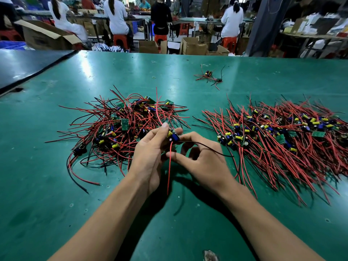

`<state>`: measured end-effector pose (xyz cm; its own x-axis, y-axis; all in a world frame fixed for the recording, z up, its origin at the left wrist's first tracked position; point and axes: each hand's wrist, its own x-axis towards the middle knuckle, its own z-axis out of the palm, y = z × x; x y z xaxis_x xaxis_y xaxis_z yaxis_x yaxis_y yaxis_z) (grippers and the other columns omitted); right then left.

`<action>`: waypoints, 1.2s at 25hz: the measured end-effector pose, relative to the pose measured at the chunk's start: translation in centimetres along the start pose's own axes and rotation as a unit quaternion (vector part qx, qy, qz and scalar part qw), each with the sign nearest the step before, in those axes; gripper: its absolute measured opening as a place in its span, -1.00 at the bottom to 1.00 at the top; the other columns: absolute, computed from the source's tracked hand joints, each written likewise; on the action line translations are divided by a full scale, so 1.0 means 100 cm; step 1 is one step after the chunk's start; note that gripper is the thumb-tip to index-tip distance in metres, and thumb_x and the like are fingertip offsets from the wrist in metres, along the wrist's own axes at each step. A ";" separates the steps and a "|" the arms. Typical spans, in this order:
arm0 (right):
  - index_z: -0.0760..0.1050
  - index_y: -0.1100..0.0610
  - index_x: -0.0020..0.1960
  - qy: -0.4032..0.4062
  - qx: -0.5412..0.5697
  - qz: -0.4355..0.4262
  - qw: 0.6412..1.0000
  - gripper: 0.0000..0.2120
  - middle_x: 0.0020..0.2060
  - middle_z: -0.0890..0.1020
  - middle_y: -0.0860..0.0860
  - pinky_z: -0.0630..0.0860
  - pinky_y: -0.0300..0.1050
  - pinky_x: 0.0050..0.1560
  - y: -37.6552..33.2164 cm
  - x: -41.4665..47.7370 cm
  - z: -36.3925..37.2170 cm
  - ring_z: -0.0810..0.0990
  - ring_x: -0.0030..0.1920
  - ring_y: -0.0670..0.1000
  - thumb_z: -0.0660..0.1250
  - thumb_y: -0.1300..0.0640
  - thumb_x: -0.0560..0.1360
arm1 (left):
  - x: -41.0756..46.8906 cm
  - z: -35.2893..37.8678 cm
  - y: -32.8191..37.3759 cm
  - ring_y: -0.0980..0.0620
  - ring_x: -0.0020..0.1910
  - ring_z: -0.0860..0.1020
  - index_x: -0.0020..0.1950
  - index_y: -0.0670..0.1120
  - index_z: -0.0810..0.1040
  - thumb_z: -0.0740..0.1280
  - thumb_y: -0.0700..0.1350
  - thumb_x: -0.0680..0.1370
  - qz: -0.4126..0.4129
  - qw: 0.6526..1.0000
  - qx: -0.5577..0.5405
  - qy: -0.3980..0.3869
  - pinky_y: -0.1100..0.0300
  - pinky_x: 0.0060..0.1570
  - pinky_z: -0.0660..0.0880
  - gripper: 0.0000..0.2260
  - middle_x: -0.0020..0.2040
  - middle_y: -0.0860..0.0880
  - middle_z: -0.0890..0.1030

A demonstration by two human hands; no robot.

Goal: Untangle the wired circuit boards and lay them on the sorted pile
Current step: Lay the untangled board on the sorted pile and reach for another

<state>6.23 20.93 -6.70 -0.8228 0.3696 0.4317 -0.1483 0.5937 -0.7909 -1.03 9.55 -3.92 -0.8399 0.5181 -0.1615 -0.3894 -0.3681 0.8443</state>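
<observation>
Green table (56,204), scuffed, glare streaks. Any print on the boards is too small to read.

Left: tangled pile (128,129). Red and black leads cross every way, with small green boards, blue and yellow capacitors mixed in. Several boards are buried under the wires, count unclear.

Left hand (150,153) is raised at the pile's near right edge. Thumb and fingertips are closed narrowly, pinching one circuit board (173,136). It is held just above the table between the two piles. Blue capacitor and a yellow part show; the rest of the board is hidden by fingers. A red wire (169,166) hangs straight down from it, and a black wire (211,148) runs right across the other hand.

Right hand (201,157): fingers curled, index tip against the blue capacitor, thumb out below near the red wire. Cannot tell whether it actually pinches anything.

Far centre-right: small stray bundle (208,76), one board with a few leads, apart from both piles.

Right: sorted pile (282,140). Leads lie roughly parallel, fanned toward the near edge, boards in a band across the middle. Its right end is cut off by the frame.

Background is blurred: seated people, cardboard boxes (192,46), orange stools.
</observation>
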 end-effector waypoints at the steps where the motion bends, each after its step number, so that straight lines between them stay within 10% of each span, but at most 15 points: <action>1: 0.59 -0.07 -0.07 0.022 -0.019 -0.011 1.000 -0.76 -0.38 0.58 -0.20 0.35 -0.41 -0.31 -0.001 0.000 0.001 0.50 -0.39 -0.17 0.56 -0.13 0.37 | -0.001 0.001 -0.002 -0.09 -0.16 0.68 0.07 -0.12 0.51 0.34 0.00 0.57 0.002 1.000 0.008 0.001 0.02 -0.21 0.62 -0.80 0.02 -0.10 0.71; 7: 0.56 -0.11 -0.22 0.082 0.138 0.088 0.983 -0.76 -0.39 0.56 -0.17 0.39 -0.19 -0.30 -0.007 0.007 -0.004 0.46 -0.43 -0.16 0.29 -0.14 0.59 | -0.001 0.000 -0.006 0.11 -0.03 0.66 0.17 -0.08 0.58 0.37 0.01 0.51 0.017 0.999 0.031 -0.022 0.15 -0.04 0.51 -0.72 0.02 -0.01 0.71; 13: 0.62 0.14 -0.23 0.005 0.467 0.197 0.862 -0.84 -0.38 0.56 -0.01 0.32 -0.29 -0.51 -0.013 0.021 -0.023 0.38 -0.56 -0.10 0.41 0.05 0.43 | 0.002 -0.007 -0.003 -0.03 0.18 0.59 0.24 0.00 0.58 0.50 -0.19 0.38 -0.016 0.990 0.013 -0.141 0.11 0.09 0.55 -0.57 0.21 -0.09 0.64; 17: 0.66 0.12 -0.19 -0.095 0.525 0.212 0.819 -0.84 -0.38 0.57 -0.03 0.33 -0.34 -0.50 -0.010 0.020 -0.037 0.38 -0.56 -0.16 0.37 0.07 0.47 | 0.002 -0.005 -0.007 0.01 -0.25 0.62 0.17 -0.15 0.55 0.39 -0.28 0.39 -0.087 0.981 -0.010 -0.172 0.24 -0.28 0.57 -0.65 -0.10 -0.14 0.67; 22: 0.65 0.14 -0.16 -0.159 0.465 0.230 0.840 -0.87 -0.41 0.57 -0.01 0.22 -0.44 -0.62 -0.011 0.018 -0.039 0.37 -0.58 -0.22 0.46 0.07 0.42 | 0.003 -0.005 0.000 0.10 -0.42 0.61 -0.07 -0.03 0.73 0.33 0.12 0.44 -0.120 0.968 0.042 -0.215 0.29 -0.40 0.56 -0.71 -0.23 0.00 0.68; 30: 0.67 0.02 -0.16 -0.082 0.326 0.253 0.907 -0.89 -0.34 0.58 -0.03 0.24 -0.30 -0.47 0.003 0.018 -0.030 0.34 -0.45 -0.10 0.54 0.02 0.37 | 0.003 -0.006 -0.013 -0.15 -0.25 0.69 0.05 -0.26 0.49 0.48 -0.18 0.32 -0.005 0.988 0.100 -0.114 0.10 -0.30 0.63 -0.63 -0.18 -0.24 0.69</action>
<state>6.31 23.90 -4.82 -0.9386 0.3339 -0.0870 0.0226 -0.1921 -0.9811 -1.00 9.70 -5.33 -0.7205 0.6898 -0.0709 -0.2964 -0.2139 0.9308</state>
